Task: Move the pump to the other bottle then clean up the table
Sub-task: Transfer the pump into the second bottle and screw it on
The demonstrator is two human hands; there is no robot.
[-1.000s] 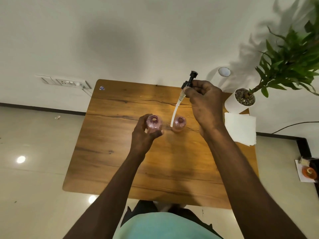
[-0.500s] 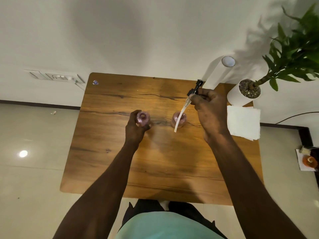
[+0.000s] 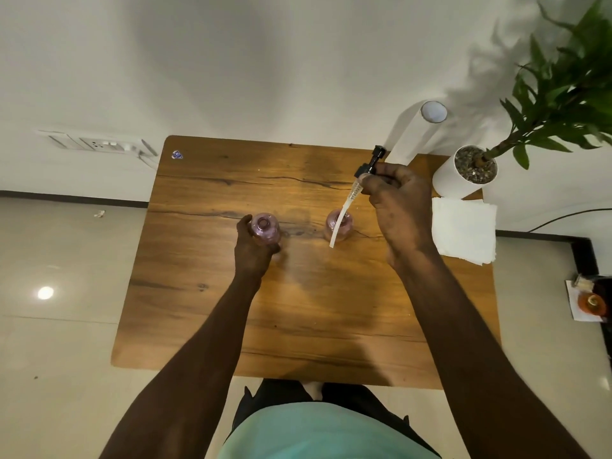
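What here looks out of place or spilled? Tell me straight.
No spill shows on the table. Both pink bottles stand upright and uncapped: the left hand grips one bottle, the other bottle stands alone. The right hand holds the pump in the air, its tube slanting down. That fits the swap.

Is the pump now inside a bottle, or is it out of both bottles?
Out. The right hand holds the pump raised, its tube hanging free over the right bottle. The left bottle, in the left hand, shows an open neck.

Black pump (image 3: 368, 167) aloft – two open pink bottles (image 3: 265, 228) upright.
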